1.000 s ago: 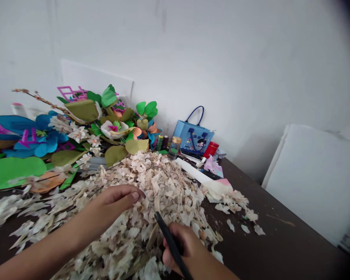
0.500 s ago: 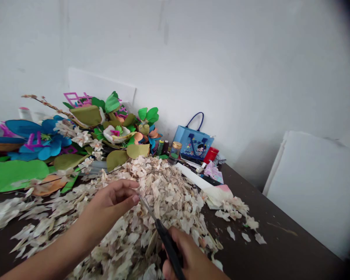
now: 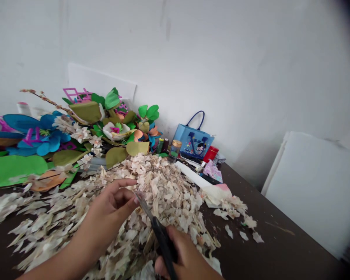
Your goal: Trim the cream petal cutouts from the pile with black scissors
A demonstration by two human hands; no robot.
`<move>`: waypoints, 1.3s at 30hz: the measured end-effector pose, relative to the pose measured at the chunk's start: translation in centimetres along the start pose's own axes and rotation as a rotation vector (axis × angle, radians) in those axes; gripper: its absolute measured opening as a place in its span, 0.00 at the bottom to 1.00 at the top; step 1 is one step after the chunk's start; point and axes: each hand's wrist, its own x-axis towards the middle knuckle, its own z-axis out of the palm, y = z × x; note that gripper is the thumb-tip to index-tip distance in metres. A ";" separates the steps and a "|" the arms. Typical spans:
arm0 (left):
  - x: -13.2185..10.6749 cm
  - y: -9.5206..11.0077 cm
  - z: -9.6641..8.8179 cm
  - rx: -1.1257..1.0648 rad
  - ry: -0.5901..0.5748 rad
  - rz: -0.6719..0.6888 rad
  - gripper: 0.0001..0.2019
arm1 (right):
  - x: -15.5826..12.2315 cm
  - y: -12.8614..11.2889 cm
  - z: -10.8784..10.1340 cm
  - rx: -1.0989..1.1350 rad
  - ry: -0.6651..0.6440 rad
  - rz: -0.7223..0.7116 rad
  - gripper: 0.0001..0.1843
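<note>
nearest, the right hand (image 3: 183,252) has its fingers wrapped around the black handles of the scissors (image 3: 162,235), which slant up and leftward over the heap. the blades look close together, though blur keeps me from judging their exact gap. their tip reaches the thumb of the left hand (image 3: 113,208), whose fingers are curled and partly spread; whether they pinch a small pale piece, i cannot tell.

beneath and beyond lies a broad heap of pale petal-like pieces (image 3: 166,190), spilling over the dark table (image 3: 268,245). as to progress, the snipping at the fingertips seems mid-way on one piece, and a great many loose pieces lie about; which of them are already trimmed does not show.

farther back, a pale blossom sprig (image 3: 81,134) lies against colourful artificial flowers (image 3: 116,128), with a lidded jar (image 3: 175,151), a red tin (image 3: 210,154) and a blue bag (image 3: 183,136) near the wall (image 3: 221,58).
</note>
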 end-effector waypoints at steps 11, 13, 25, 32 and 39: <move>0.0 -0.3 0.0 0.040 0.019 0.060 0.18 | 0.2 0.1 -0.2 0.058 -0.009 0.035 0.21; 0.0 -0.3 -0.1 0.041 0.016 0.065 0.18 | 0.2 0.0 -0.2 0.057 -0.008 0.036 0.20; 1.6 -0.8 -1.1 0.207 -0.136 0.103 0.10 | 0.6 0.3 -0.2 -0.038 0.061 0.019 0.16; 2.3 -0.4 -2.4 0.428 -0.252 0.138 0.11 | 0.3 0.0 -0.3 -0.160 0.063 0.057 0.12; 2.5 -0.6 -2.5 0.461 -0.328 0.105 0.08 | 0.3 0.0 -0.4 -0.246 0.092 0.042 0.12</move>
